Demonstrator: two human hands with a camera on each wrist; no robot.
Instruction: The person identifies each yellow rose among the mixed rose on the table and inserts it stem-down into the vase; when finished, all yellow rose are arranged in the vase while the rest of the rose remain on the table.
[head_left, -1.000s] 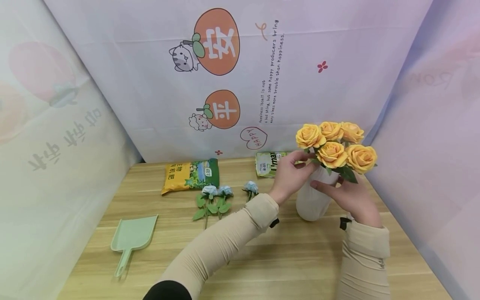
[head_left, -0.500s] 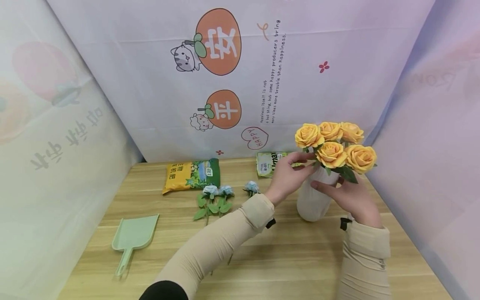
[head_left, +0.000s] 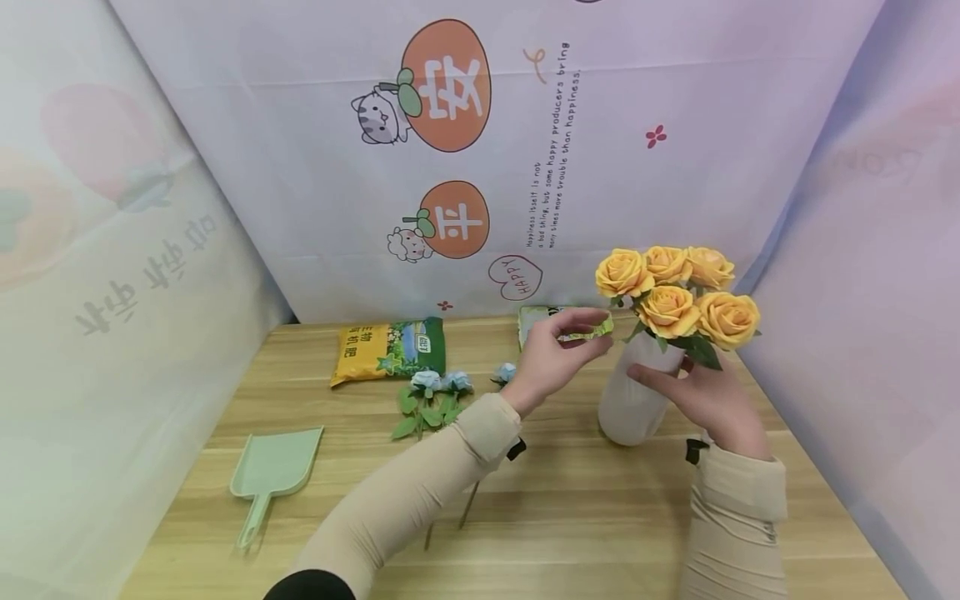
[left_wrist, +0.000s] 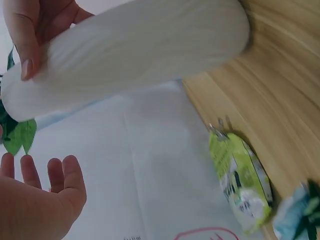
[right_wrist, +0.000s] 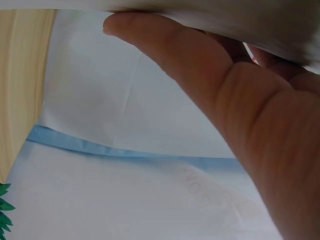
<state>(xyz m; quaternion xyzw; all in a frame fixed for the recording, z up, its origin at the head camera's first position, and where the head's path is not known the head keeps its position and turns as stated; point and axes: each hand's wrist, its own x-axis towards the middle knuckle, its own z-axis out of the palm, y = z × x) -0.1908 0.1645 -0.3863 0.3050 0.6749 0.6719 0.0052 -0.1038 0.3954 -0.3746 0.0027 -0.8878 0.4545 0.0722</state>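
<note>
A white vase [head_left: 633,400] stands at the right side of the wooden table, with several yellow roses [head_left: 670,311] and green leaves at its mouth. My right hand [head_left: 718,404] holds the vase near its neck from the right; the thumb lies across the front, and the other fingers are mostly hidden behind. In the right wrist view, the thumb [right_wrist: 145,27] presses along the vase's side. My left hand [head_left: 553,354] hovers just left of the vase, its fingers loosely bent and holding nothing. The left wrist view shows those fingers [left_wrist: 74,175] apart from the vase.
Blue roses [head_left: 427,382] with long stems lie left of centre, partly under my left forearm. Behind them are a yellow-green bag [head_left: 386,350] and a light green packet [head_left: 531,321]. A green dustpan [head_left: 276,462] lies at the left. Printed cloth walls surround the table.
My left hand has let go near the flowers at the vase's mouth and drawn back to the left. The right hand keeps its hold on the vase. The view has shifted slightly.
</note>
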